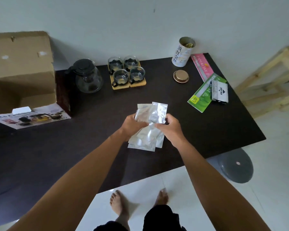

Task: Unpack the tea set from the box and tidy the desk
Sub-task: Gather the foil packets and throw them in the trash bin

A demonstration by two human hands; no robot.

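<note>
Above the middle of the worktop (207, 134), the left hand (132, 126) and right hand (169, 128) both close on a loose sheaf of silver foil pouches (148, 129), at least three, exact count unclear. To finish this step well, the edges would best be squared before the sheaf is stowed, probably in the open tea canister (183, 51) at the far edge, whose one gold lid (181, 76) lies just beside it. One glass teapot (88, 76) stands along the far edge beside four glass cups (126, 70) on bamboo coasters (121, 85). One cardboard box (22, 72) sits open at the far left corner, a printed carton flap (30, 118) before it. Near the right edge lie a pink packet (201, 66), a green packet (202, 97) and a black-and-white Joyko pack (219, 93), one each.
</note>
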